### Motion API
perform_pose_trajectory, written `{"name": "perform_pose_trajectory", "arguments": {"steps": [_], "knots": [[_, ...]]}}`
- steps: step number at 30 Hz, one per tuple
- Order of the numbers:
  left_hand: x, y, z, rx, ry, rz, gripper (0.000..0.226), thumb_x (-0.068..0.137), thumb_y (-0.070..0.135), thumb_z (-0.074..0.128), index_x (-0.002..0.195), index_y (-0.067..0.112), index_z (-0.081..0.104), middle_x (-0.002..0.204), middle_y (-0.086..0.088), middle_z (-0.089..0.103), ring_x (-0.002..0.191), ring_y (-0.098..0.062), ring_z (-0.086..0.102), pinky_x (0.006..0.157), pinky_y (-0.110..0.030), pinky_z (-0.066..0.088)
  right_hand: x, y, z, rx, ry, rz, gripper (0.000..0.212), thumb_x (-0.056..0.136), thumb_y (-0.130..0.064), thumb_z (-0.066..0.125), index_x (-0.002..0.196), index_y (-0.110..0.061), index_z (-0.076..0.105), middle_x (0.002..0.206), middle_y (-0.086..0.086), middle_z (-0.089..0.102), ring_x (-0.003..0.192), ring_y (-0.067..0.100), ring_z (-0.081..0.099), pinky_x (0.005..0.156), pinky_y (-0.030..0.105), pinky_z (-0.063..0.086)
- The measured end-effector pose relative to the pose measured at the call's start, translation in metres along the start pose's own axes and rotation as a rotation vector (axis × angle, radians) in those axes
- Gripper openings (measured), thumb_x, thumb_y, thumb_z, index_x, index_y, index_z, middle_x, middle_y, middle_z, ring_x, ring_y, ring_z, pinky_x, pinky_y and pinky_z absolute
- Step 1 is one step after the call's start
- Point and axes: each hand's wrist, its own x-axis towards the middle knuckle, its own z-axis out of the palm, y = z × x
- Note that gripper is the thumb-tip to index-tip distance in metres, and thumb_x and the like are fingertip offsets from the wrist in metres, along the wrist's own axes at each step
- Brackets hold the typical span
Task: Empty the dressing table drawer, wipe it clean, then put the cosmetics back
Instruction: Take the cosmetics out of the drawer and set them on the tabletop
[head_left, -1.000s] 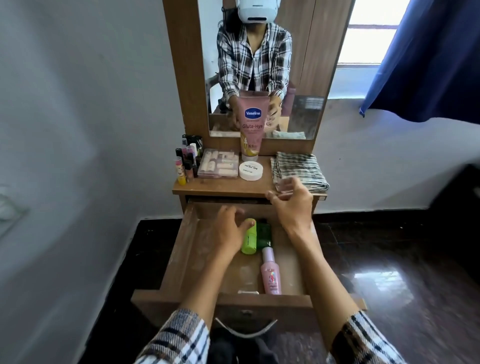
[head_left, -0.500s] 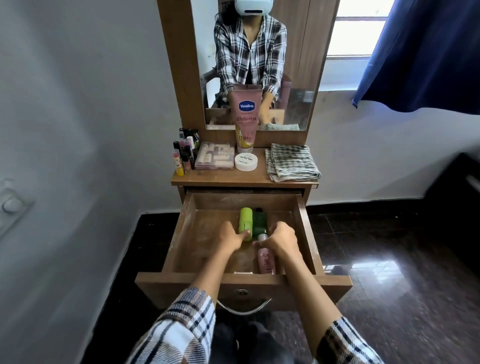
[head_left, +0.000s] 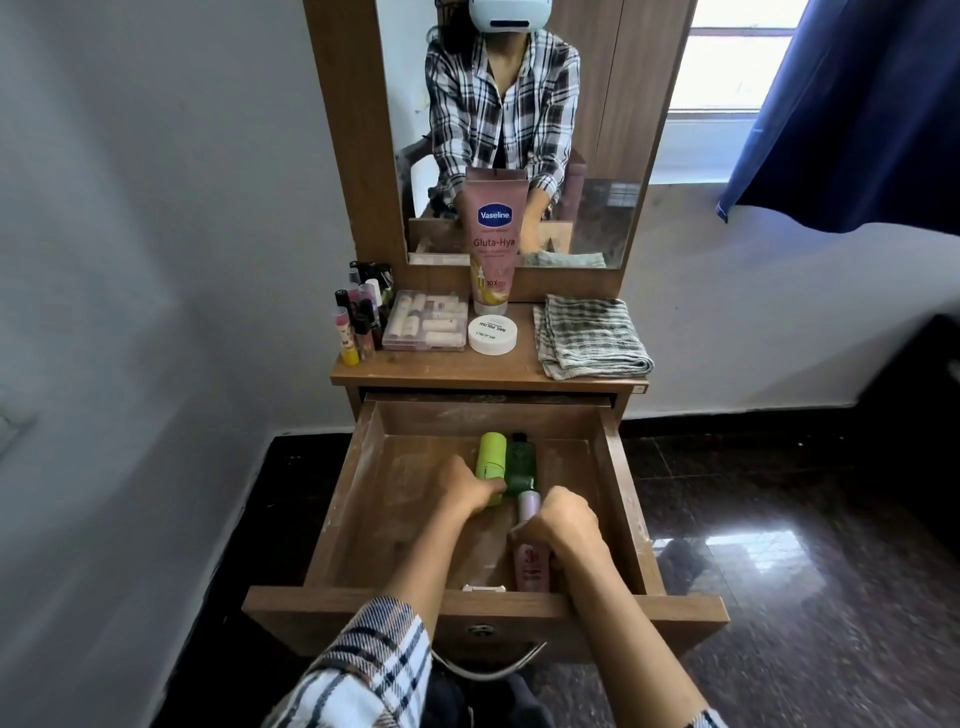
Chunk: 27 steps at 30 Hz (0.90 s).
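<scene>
The wooden drawer (head_left: 358, 499) of the dressing table is pulled out wide. Inside lie a light green tube (head_left: 491, 456), a dark green bottle (head_left: 521, 462) beside it, and a pink bottle (head_left: 533, 564) nearer the front. My left hand (head_left: 465, 486) grips the lower end of the light green tube. My right hand (head_left: 563, 527) is curled around the pink bottle just below its pale cap. A small white object (head_left: 484, 588) lies against the drawer's front wall.
On the table top (head_left: 441, 371) stand a pink Vaseline tube (head_left: 494, 236), a white round jar (head_left: 492, 334), a clear box of small items (head_left: 427, 325), several lipsticks (head_left: 358, 322) and a folded checked cloth (head_left: 589, 335). A mirror rises behind; a dark glossy floor lies on both sides.
My right hand came down from the table edge into the drawer and closed around the pink bottle. My left hand stayed at the light green tube.
</scene>
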Motion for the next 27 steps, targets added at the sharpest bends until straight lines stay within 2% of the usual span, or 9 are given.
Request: {"name": "perform_pose_trajectory", "arguments": {"steps": [4, 9, 14, 16, 18, 20, 23, 25, 27], "knots": [[-0.005, -0.004, -0.006, -0.121, -0.050, -0.049, 0.058, 0.078, 0.032, 0.070, 0.120, -0.003, 0.051, 0.114, -0.017, 0.061, 0.097, -0.028, 0.062, 0.070, -0.030, 0.047, -0.003, 0.000, -0.003, 0.046, -0.009, 0.022, 0.051, 0.073, -0.037, 0.078, 0.109, -0.011, 0.052, 0.103, 0.007, 0.059, 0.100, 0.024, 0.063, 0.084, 0.034, 0.056], [-0.026, -0.013, -0.022, -0.456, -0.153, -0.085, 0.043, 0.081, 0.015, 0.068, 0.116, -0.003, 0.051, 0.103, -0.015, 0.060, 0.080, -0.020, 0.062, 0.071, -0.031, 0.053, -0.018, 0.004, -0.007, 0.146, 0.066, -0.016, 0.054, 0.071, -0.040, 0.078, 0.110, -0.010, 0.056, 0.109, 0.008, 0.063, 0.096, 0.023, 0.064, 0.081, 0.034, 0.056], [-0.060, -0.021, -0.051, -0.733, -0.183, -0.043, 0.016, 0.082, 0.004, 0.066, 0.091, 0.001, 0.053, 0.084, -0.011, 0.061, 0.074, -0.018, 0.060, 0.070, -0.028, 0.052, -0.043, -0.001, -0.023, 0.282, 0.157, -0.142, 0.038, 0.069, -0.034, 0.075, 0.096, -0.011, 0.063, 0.093, 0.006, 0.066, 0.078, 0.019, 0.065, 0.071, 0.032, 0.057], [-0.068, -0.020, -0.062, -0.775, -0.160, -0.009, 0.018, 0.082, 0.003, 0.067, 0.094, 0.002, 0.052, 0.081, -0.009, 0.060, 0.070, -0.015, 0.059, 0.066, -0.026, 0.052, -0.051, -0.007, -0.032, 0.324, 0.185, -0.187, 0.030, 0.068, -0.032, 0.073, 0.089, -0.012, 0.064, 0.089, 0.007, 0.068, 0.077, 0.020, 0.067, 0.073, 0.037, 0.058], [-0.077, -0.015, -0.072, -0.796, -0.130, 0.033, 0.024, 0.081, 0.002, 0.068, 0.100, 0.002, 0.054, 0.081, -0.007, 0.061, 0.071, -0.013, 0.060, 0.064, -0.023, 0.053, -0.060, -0.014, -0.043, 0.361, 0.201, -0.247, 0.024, 0.070, -0.030, 0.072, 0.084, -0.013, 0.063, 0.088, 0.007, 0.069, 0.077, 0.019, 0.066, 0.067, 0.033, 0.056], [-0.080, -0.009, -0.080, -0.821, -0.083, 0.064, 0.025, 0.079, 0.003, 0.070, 0.100, 0.002, 0.056, 0.084, -0.009, 0.062, 0.076, -0.016, 0.061, 0.073, -0.029, 0.053, -0.067, -0.023, -0.055, 0.413, 0.224, -0.317, 0.022, 0.075, -0.026, 0.073, 0.088, -0.012, 0.063, 0.090, 0.005, 0.067, 0.077, 0.016, 0.062, 0.059, 0.025, 0.046], [-0.077, 0.002, -0.088, -0.819, 0.021, 0.143, 0.030, 0.077, 0.015, 0.075, 0.103, 0.005, 0.063, 0.100, -0.012, 0.067, 0.092, -0.022, 0.064, 0.088, -0.038, 0.052, -0.072, -0.040, -0.068, 0.523, 0.238, -0.413, 0.033, 0.078, -0.018, 0.073, 0.107, -0.009, 0.061, 0.104, 0.006, 0.066, 0.091, 0.018, 0.064, 0.075, 0.029, 0.053], [-0.073, 0.010, -0.092, -0.746, 0.129, 0.224, 0.039, 0.079, 0.026, 0.073, 0.111, 0.008, 0.062, 0.108, -0.005, 0.065, 0.097, -0.020, 0.060, 0.086, -0.033, 0.048, -0.071, -0.054, -0.075, 0.554, 0.252, -0.465, 0.040, 0.079, -0.016, 0.073, 0.115, -0.009, 0.058, 0.113, 0.006, 0.064, 0.100, 0.020, 0.063, 0.086, 0.036, 0.053], [-0.068, 0.018, -0.094, -0.677, 0.262, 0.296, 0.043, 0.081, 0.031, 0.070, 0.117, 0.011, 0.059, 0.113, -0.003, 0.061, 0.104, -0.020, 0.056, 0.085, -0.030, 0.043, -0.065, -0.068, -0.081, 0.556, 0.281, -0.506, 0.045, 0.079, -0.014, 0.072, 0.121, -0.009, 0.055, 0.117, 0.008, 0.062, 0.105, 0.021, 0.061, 0.088, 0.034, 0.052]]}}
